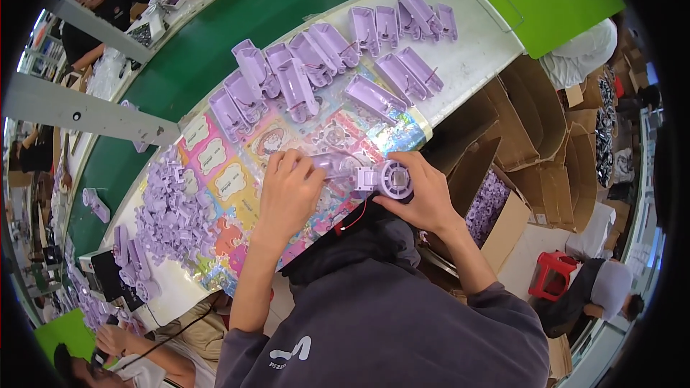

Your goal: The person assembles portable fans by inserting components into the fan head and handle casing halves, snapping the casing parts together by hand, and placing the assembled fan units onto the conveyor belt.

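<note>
A light purple plastic fan housing (pixel 395 179), with a round ring-shaped head and a longer handle part, is held between my hands above the table's near edge. My right hand (pixel 425 197) is closed around the round head, thumb below and fingers behind. On the handle side, the fingers of my left hand (pixel 291 190) are bent and closed over the purple shell (pixel 334 165), partly hiding it. A thin red wire (pixel 356 221) hangs below the housing. Several open purple shells (pixel 296 90) with thin wires lie in rows beyond my hands.
A heap of small purple parts (pixel 169 208) lies on the left over a colourful printed sheet (pixel 223 165). Beyond runs a green conveyor belt (pixel 215 50). Cardboard boxes (pixel 503 237) stand on the right, one with purple parts. A grey post (pixel 93 111) rises at left; co-workers sit nearby.
</note>
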Action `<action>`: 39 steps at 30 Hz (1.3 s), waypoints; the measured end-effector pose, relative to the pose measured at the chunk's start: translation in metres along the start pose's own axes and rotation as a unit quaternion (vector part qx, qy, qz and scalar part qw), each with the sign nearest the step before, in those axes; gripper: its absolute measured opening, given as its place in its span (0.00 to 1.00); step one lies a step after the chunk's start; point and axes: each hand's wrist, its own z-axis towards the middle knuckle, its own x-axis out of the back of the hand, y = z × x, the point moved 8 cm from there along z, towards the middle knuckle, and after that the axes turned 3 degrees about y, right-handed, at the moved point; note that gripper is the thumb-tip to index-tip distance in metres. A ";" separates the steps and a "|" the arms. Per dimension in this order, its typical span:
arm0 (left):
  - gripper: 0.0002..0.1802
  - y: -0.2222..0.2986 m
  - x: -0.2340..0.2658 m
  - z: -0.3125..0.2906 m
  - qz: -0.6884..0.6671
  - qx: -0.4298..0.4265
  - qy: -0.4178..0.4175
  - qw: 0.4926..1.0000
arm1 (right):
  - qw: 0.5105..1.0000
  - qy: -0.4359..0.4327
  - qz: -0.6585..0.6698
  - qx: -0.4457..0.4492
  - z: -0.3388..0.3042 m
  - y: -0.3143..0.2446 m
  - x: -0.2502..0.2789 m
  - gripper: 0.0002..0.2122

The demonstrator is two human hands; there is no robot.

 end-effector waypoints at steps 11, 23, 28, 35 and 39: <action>0.36 -0.041 -0.011 -0.010 -0.065 0.241 0.006 0.968 | 0.990 0.118 -0.007 -0.082 0.013 0.005 0.015 0.31; 0.34 -0.030 -0.002 -0.018 -0.271 0.244 -0.198 0.910 | 0.984 0.003 -0.050 0.172 0.034 -0.062 -0.002 0.32; 0.36 -0.031 -0.001 -0.030 -0.299 0.267 -0.168 0.901 | 0.973 -0.002 -0.086 0.214 0.035 -0.076 -0.001 0.35; 0.33 -0.026 0.009 -0.026 -0.326 0.254 -0.095 0.905 | 0.970 -0.004 -0.097 0.225 0.038 -0.082 -0.001 0.36; 0.27 -0.034 0.006 -0.027 -0.356 0.274 -0.038 0.893 | 0.963 0.018 -0.114 0.242 0.044 -0.083 -0.003 0.36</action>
